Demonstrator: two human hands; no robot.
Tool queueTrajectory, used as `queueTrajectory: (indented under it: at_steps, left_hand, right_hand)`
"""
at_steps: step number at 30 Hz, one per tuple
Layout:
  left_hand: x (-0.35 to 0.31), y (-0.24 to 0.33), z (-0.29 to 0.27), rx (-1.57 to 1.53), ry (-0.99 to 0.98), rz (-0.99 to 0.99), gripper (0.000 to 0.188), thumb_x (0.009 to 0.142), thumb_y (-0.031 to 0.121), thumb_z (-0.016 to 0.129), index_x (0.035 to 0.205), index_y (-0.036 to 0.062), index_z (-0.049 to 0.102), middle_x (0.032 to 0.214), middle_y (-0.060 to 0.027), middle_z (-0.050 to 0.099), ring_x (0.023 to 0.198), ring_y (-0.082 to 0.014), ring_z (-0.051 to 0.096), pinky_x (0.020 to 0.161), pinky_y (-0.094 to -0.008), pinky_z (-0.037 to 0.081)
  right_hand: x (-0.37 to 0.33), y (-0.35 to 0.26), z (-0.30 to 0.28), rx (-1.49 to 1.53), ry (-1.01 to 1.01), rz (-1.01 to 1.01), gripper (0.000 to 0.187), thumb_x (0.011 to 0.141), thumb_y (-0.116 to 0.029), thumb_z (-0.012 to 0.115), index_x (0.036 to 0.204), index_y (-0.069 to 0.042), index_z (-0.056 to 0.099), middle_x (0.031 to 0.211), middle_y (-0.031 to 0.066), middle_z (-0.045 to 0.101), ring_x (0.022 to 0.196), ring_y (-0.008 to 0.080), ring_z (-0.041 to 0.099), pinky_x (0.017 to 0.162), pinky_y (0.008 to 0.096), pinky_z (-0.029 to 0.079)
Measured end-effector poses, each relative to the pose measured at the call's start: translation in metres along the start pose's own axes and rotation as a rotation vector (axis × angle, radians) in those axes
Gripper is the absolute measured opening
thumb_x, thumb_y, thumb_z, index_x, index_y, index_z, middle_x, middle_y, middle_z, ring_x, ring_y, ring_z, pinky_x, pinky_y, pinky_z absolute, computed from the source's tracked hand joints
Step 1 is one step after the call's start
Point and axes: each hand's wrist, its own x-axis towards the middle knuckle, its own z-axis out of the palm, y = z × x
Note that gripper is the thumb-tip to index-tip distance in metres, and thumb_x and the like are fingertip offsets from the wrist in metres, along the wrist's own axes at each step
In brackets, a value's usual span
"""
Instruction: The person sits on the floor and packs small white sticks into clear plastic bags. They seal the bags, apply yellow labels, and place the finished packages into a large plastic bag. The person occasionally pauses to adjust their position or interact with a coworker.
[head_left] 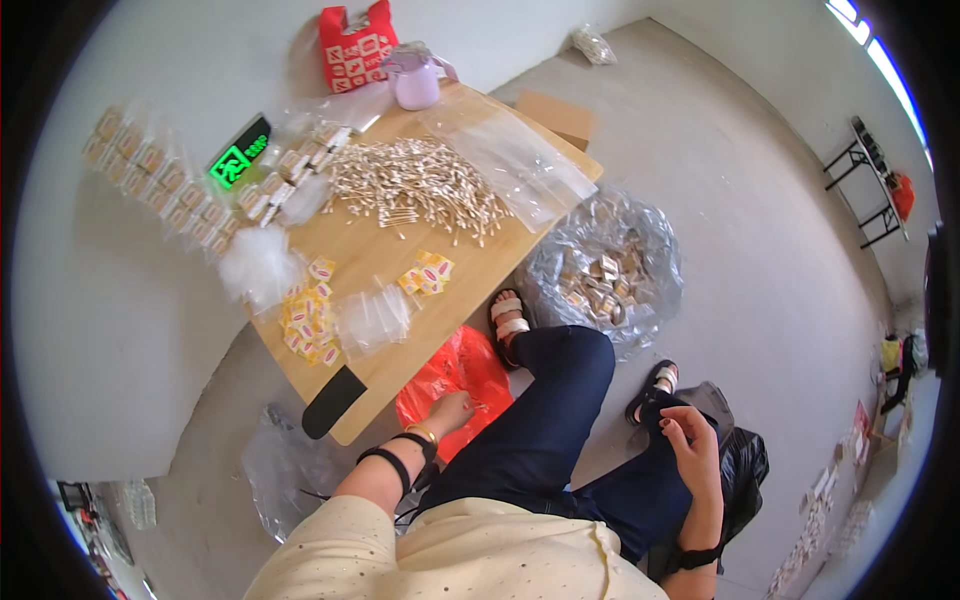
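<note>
My left hand [452,411] is low beside the table's near edge, over a red plastic bag [462,375]. Its fingers look curled together; what they hold, if anything, is too small to make out. Above my right thigh hovers my right hand [694,450], its thumb apart from loosely bent fingers and nothing visible in it. Loose cotton swabs [415,185] lie heaped across the table [420,335]. Closer to me are small clear bags [374,318], yellow-and-white cards [308,318] and a smaller group of the same cards [427,272].
A large clear bag [640,290] of small packs stands on the floor right of the table. Packed swabs [160,180] line the wall side, near a white fluffy bundle [260,268]. A lilac jug [415,85] and red carrier bag [355,50] stand at the far end.
</note>
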Motion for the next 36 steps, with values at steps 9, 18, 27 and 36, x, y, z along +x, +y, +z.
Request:
queueTrajectory:
  at_steps: [9,18,27,36]
  left_hand:
    - [0.057,-0.016,0.088,0.529,-0.245,0.465,0.026,0.082,0.012,0.053,0.105,0.0021,0.058,0.099,-0.0201,0.065,0.099,-0.0333,0.061,0.091,-0.0448,0.045]
    - [0.024,-0.094,0.037,0.602,-0.566,-0.185,0.034,0.087,0.015,0.052,0.117,0.0007,0.058,0.104,-0.0207,0.067,0.101,-0.0282,0.066,0.083,-0.0389,0.053]
    - [0.043,-0.170,0.063,0.563,-0.119,-0.035,0.044,0.089,0.019,0.048,0.124,-0.0072,0.045,0.121,-0.0258,0.056,0.103,-0.0353,0.062,0.084,-0.0428,0.052]
    - [0.125,0.043,-0.020,-0.084,0.219,0.514,0.018,0.081,-0.004,0.052,0.097,0.0026,0.057,0.082,-0.0076,0.061,0.073,-0.0202,0.059,0.066,-0.0309,0.047]
  right_hand:
    - [-0.042,0.036,-0.066,0.026,0.183,0.323,0.019,0.095,-0.014,0.055,0.105,0.001,0.061,0.091,0.0045,0.063,0.084,0.0107,0.059,0.078,0.0246,0.047]
    - [-0.044,0.032,-0.054,0.003,0.199,0.485,0.023,0.097,-0.019,0.052,0.106,-0.001,0.062,0.090,0.0045,0.064,0.083,0.0111,0.059,0.077,0.0251,0.046]
    - [-0.021,0.047,-0.038,-0.004,0.161,0.358,0.012,0.090,-0.012,0.061,0.096,-0.001,0.065,0.084,0.0013,0.063,0.076,0.0080,0.057,0.068,0.0221,0.046]
    - [-0.082,0.042,-0.148,0.317,1.013,-0.029,0.016,0.088,-0.018,0.065,0.085,-0.002,0.062,0.070,-0.0056,0.055,0.062,0.0010,0.043,0.054,0.0196,0.034]
